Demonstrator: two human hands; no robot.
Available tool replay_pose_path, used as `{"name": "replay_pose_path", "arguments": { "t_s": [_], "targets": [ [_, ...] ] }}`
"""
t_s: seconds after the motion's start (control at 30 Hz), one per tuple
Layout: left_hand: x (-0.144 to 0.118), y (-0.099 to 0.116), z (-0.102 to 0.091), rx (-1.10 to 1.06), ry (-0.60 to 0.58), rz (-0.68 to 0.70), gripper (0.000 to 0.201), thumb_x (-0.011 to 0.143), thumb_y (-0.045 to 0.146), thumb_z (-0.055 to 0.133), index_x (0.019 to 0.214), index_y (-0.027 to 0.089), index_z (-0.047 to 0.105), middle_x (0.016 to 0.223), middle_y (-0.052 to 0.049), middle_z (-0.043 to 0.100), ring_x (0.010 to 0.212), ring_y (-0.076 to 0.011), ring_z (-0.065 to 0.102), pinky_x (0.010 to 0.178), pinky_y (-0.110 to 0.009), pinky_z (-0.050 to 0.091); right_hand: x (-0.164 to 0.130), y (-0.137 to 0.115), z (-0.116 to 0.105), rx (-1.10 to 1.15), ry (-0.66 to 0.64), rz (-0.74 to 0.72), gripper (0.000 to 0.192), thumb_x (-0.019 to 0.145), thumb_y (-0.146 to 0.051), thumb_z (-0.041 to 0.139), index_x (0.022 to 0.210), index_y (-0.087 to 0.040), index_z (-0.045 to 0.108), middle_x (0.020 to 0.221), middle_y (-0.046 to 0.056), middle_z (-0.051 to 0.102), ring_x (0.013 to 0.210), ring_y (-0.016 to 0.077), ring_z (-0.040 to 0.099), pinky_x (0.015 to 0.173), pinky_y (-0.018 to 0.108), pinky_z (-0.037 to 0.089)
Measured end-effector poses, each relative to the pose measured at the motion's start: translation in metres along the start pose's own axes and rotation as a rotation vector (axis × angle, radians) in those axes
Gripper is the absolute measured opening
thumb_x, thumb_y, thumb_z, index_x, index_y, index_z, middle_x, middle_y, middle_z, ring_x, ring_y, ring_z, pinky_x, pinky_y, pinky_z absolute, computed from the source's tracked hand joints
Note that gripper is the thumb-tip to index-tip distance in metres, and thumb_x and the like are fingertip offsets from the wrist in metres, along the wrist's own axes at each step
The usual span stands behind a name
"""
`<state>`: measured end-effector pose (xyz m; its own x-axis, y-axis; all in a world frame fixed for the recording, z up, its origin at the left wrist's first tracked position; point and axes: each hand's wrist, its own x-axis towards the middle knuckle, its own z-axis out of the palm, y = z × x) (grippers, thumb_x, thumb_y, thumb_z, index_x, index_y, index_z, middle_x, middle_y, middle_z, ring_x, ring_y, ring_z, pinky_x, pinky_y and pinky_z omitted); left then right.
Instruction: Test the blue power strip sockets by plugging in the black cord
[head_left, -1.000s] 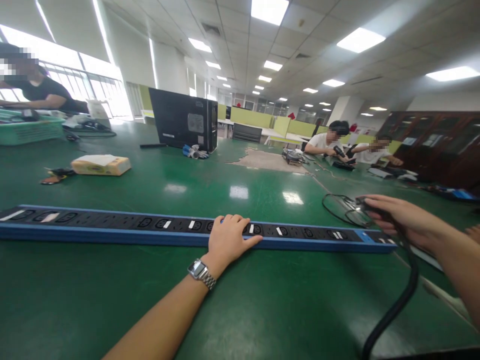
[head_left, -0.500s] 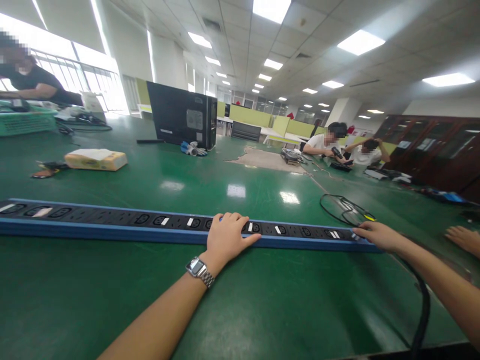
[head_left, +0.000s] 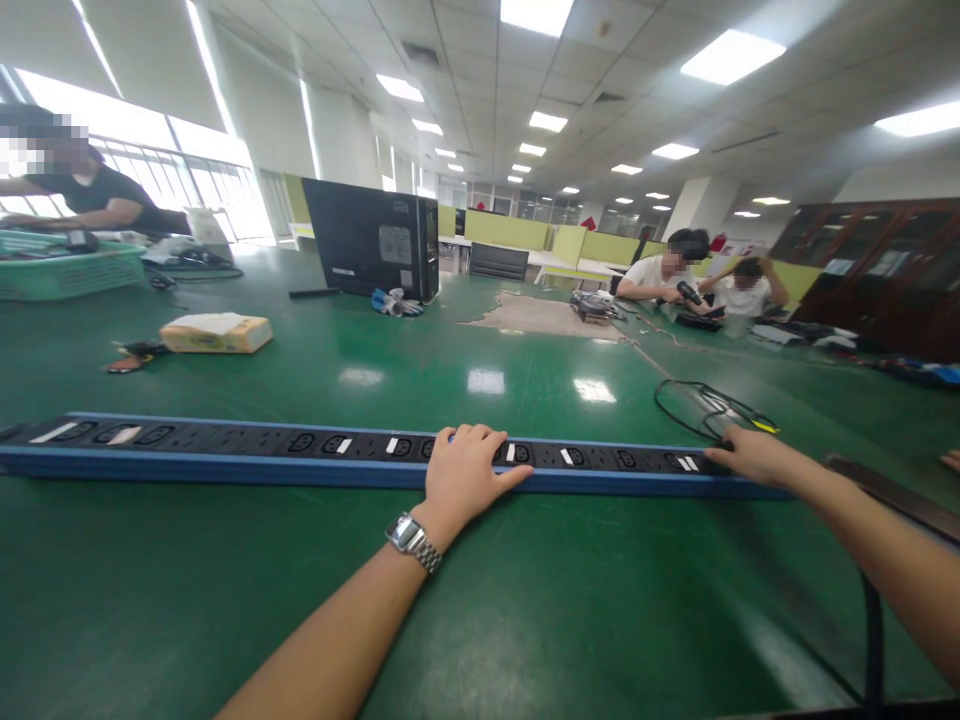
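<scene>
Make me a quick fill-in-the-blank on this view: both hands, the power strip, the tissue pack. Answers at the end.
1. The left hand lies across the power strip, whose long side rails are ____.
2. The silver-banded watch is worn on the ____ wrist.
3. The right hand is at the power strip's ____ end.
4. The tissue pack lies on a tabletop coloured ____.

Missing words: blue; left; right; green.
</scene>
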<state>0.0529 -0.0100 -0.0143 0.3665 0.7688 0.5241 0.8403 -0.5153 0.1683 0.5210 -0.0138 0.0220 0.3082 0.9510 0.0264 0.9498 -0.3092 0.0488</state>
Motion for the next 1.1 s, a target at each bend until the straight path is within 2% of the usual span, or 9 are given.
{"name": "replay_pose_path", "arguments": {
  "t_s": [0.17, 0.27, 0.5, 0.63, 0.83, 0.97, 1.1],
  "targets": [
    [0.001, 0.0, 0.0, 0.017, -0.018, -0.002, 0.056, 0.085, 0.067, 0.047, 0.114, 0.023, 0.066, 0.11, -0.007, 0.068, 0.104, -0.0265, 0.057, 0.096, -0.045, 0.034, -0.003, 0.002, 0.008, -0.019, 0.019, -0.004, 0.044, 0.084, -0.05, 0.051, 0.096, -0.009, 0.063, 0.088, 0.019, 0.069, 0.081, 0.0291, 0.066, 0.068, 0.034, 0.047],
    [0.001, 0.001, -0.001, 0.018, -0.027, -0.003, 0.055, 0.085, 0.066, 0.047, 0.114, 0.023, 0.066, 0.11, -0.006, 0.068, 0.104, -0.0264, 0.057, 0.095, -0.045, 0.034, -0.007, 0.006, 0.01, 0.027, 0.017, 0.048, 0.047, 0.085, -0.051, 0.049, 0.098, -0.008, 0.062, 0.087, 0.018, 0.069, 0.08, 0.0281, 0.066, 0.069, 0.034, 0.048],
    [0.001, 0.002, -0.003, 0.022, -0.029, -0.006, 0.055, 0.085, 0.067, 0.047, 0.113, 0.023, 0.066, 0.111, -0.007, 0.068, 0.104, -0.0262, 0.057, 0.095, -0.044, 0.034, -0.007, 0.013, 0.007, 0.166, -0.022, 0.13, 0.045, 0.085, -0.054, 0.047, 0.089, -0.013, 0.064, 0.084, 0.013, 0.07, 0.077, 0.0265, 0.066, 0.067, 0.034, 0.05],
    [0.001, 0.002, -0.002, 0.02, -0.026, -0.002, 0.055, 0.086, 0.066, 0.047, 0.114, 0.023, 0.066, 0.11, -0.007, 0.068, 0.104, -0.0264, 0.057, 0.095, -0.044, 0.034, -0.003, 0.014, 0.006, 0.151, -0.008, 0.113, 0.043, 0.084, -0.053, 0.049, 0.087, -0.014, 0.065, 0.089, 0.013, 0.071, 0.084, 0.0272, 0.066, 0.071, 0.034, 0.05],
    [0.001, 0.003, -0.003, 0.021, -0.025, 0.001, 0.055, 0.086, 0.066, 0.047, 0.113, 0.022, 0.066, 0.109, -0.007, 0.068, 0.105, -0.0269, 0.057, 0.095, -0.044, 0.035, -0.004, 0.007, 0.007, 0.044, -0.051, 0.125, 0.05, 0.085, -0.053, 0.048, 0.101, -0.008, 0.063, 0.098, 0.019, 0.069, 0.09, 0.0297, 0.066, 0.076, 0.035, 0.05],
    [0.0, 0.002, -0.003, 0.014, -0.021, -0.002, 0.054, 0.086, 0.065, 0.048, 0.113, 0.023, 0.066, 0.11, -0.007, 0.068, 0.105, -0.0265, 0.058, 0.096, -0.044, 0.035, -0.011, 0.01, 0.016, 0.131, -0.026, 0.143, 0.053, 0.088, -0.055, 0.041, 0.105, -0.009, 0.062, 0.098, 0.017, 0.07, 0.09, 0.0284, 0.067, 0.075, 0.034, 0.05],
    [0.0, 0.002, -0.003, 0.004, -0.021, -0.001, 0.054, 0.085, 0.065, 0.049, 0.114, 0.022, 0.066, 0.11, -0.007, 0.068, 0.104, -0.0263, 0.058, 0.096, -0.044, 0.035, -0.02, 0.007, 0.026, 0.038, 0.034, 0.144, 0.06, 0.091, -0.053, 0.038, 0.115, -0.002, 0.056, 0.096, 0.023, 0.069, 0.093, 0.0326, 0.067, 0.08, 0.038, 0.05]
  ]
}}
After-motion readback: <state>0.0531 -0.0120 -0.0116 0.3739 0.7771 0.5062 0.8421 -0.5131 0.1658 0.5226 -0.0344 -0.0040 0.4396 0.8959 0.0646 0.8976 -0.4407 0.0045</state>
